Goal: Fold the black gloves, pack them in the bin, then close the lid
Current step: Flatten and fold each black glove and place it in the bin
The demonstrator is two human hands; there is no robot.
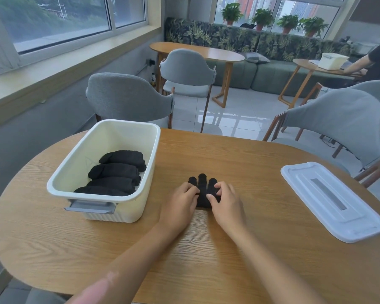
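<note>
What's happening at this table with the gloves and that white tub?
A person is folding a black glove on the wooden table, the left hand and right hand both pinching it. Four folded gloves already lie in the open bin. The lid lies off to the right.

Bright, even daylight; wide-angle view

Light comes from the windows (59, 20) at left and rear, leaving soft glare on the floor tiles (228, 119) and faint shadows on the tabletop (206, 154). Straight lines bow near the edges, and the forearm (101, 286) at the bottom is blurred.
</note>
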